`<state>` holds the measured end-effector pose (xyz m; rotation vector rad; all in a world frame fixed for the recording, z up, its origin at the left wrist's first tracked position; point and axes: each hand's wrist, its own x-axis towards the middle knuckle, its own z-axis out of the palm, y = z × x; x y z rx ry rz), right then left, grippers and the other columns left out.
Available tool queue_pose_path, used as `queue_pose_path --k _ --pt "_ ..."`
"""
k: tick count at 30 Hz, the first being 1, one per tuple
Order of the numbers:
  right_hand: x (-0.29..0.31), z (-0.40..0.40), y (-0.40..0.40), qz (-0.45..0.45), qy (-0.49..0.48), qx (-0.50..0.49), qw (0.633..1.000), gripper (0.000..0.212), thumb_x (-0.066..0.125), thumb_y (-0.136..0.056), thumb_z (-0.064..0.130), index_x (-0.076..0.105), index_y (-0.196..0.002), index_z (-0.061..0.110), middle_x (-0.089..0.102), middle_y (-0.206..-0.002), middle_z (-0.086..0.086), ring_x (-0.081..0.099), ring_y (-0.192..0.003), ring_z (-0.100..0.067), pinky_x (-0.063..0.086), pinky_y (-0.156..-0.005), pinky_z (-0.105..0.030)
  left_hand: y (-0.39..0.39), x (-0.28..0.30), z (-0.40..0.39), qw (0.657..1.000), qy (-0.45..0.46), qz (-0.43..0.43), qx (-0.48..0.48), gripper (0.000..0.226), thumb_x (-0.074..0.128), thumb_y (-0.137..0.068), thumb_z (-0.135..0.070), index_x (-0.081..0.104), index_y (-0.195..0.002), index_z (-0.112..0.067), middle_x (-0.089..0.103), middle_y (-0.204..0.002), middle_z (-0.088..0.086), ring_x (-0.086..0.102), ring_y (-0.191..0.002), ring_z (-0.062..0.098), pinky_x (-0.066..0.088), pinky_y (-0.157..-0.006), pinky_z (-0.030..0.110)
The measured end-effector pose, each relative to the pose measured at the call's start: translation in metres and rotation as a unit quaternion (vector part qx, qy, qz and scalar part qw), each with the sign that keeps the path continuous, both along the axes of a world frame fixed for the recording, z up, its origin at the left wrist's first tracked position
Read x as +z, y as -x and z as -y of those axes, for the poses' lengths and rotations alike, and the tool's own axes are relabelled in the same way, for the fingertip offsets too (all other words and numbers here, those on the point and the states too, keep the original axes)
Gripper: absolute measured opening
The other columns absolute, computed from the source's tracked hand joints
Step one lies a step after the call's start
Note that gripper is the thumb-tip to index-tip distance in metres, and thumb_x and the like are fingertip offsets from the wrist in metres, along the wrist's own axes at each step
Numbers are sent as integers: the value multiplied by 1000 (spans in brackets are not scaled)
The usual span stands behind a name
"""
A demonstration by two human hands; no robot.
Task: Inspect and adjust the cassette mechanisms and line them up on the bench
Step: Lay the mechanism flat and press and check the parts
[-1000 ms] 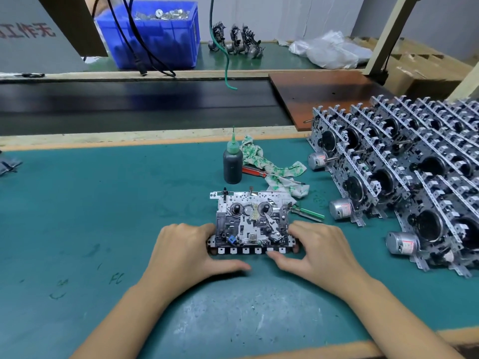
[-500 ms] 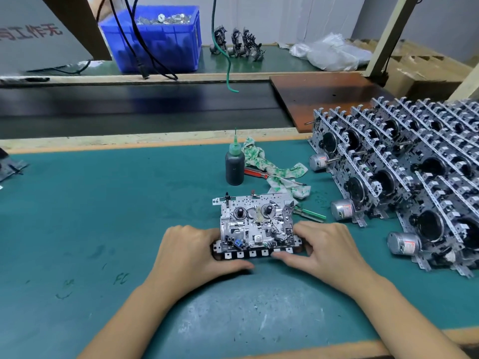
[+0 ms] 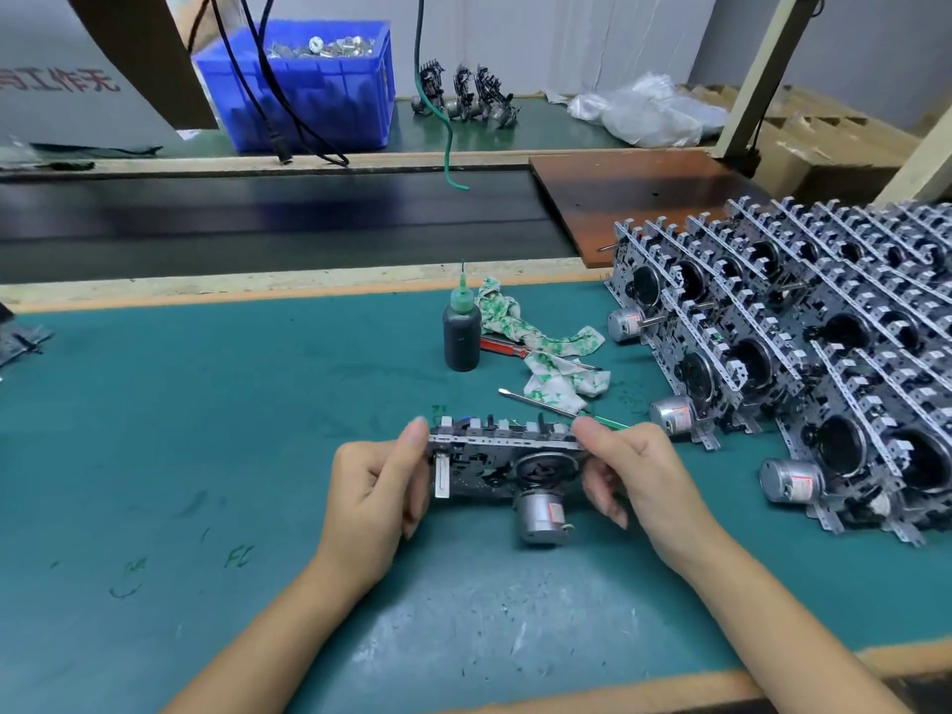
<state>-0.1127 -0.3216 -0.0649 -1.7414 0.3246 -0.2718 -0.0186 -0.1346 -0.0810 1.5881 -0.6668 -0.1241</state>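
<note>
Now both hands, left and right, grip the cassette mechanism above faint "FC" marks

The scene is evenly and fairly brightly lit from overhead. Soft, short shadows are cast on the green bench mat beneath the hands. A dull sheen is seen on the mat's worn near patch. Straight lines beyond the mat are bowed by wide-angle distortion, and far detail is softened.
</note>
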Motion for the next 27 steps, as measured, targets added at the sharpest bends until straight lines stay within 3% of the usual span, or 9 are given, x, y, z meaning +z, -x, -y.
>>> queue_pose_path --k 4,11,14,17,19,21,22,24,27 --pt "0 0 -1 15 1 -40 999 62 57 -67 62 40 -30 16 28 -39 -9 25 -40 -18 28 -42 -9 3 -5 6 999 -22 -28 16 66 39 -82 -54 39 -29 -14 33 -27 0 30 -30 14 25 -39 19" --pt "1 -1 1 15 -24 -34 999 61 59 -65 63 39 -31 17 27 -37 -7 25 -42 -18 22 -42 -21 4 -7 6 998 -11 -42 38 63 42 -81 -53 33 -29 -19 29 -27 -3 26 -30 13 20 -38 21" --pt "1 -1 0 26 -19 -30 999 61 58 -66 62 37 -32 16 26 -37 -6 24 -41 -17 27 -44 -14 2 -7 6 997 -27 -19 70 61 44 -80 -55 21 -37 -19 19 -34 -3 19 -38 12 19 -39 33" --pt "-4 -1 4 73 68 -49 994 55 58 -69 57 32 -38 19 28 -40 8 24 -42 -10 26 -47 -13 -2 -6 6 994 -27 -8 108 56 46 -79 -56 18 -46 -22 12 -49 -4 12 -51 16 14 -44 43" --pt "-6 3 6 97 191 -69 974 47 63 -66 57 35 -47 24 34 -43 9 28 -45 -5 25 -46 -20 -4 -3 6 991 2 -6 137 49 46 -81 -54 22 -48 -27 16 -53 -10 14 -53 14 14 -48 36" --pt "-5 8 5 112 194 -89 970 38 69 -61 55 45 -63 25 45 -55 10 40 -52 -5 35 -51 -23 -5 0 5 985 9 54 165 36 46 -85 -47 29 -57 -31 28 -54 -11 24 -51 7 23 -48 25" --pt "-3 11 5 110 154 -92 978 38 71 -58 53 50 -75 27 49 -65 10 46 -60 -5 40 -58 -23 -5 2 5 982 6 95 165 27 46 -86 -43 37 -64 -31 38 -59 -14 34 -56 3 29 -53 18" --pt "0 14 5 105 108 -57 987 47 73 -57 49 54 -96 31 57 -87 13 56 -85 -5 46 -74 -21 -3 4 5 975 -25 179 132 7 48 -89 -37 52 -88 -32 53 -85 -18 49 -83 1 38 -73 15" --pt "-1 10 5 71 179 32 981 48 78 -59 45 58 -103 39 58 -105 18 53 -108 -3 37 -90 -12 2 2 8 954 -95 279 48 33 40 -97 -42 49 -125 -26 47 -122 -11 42 -118 4 32 -101 21"
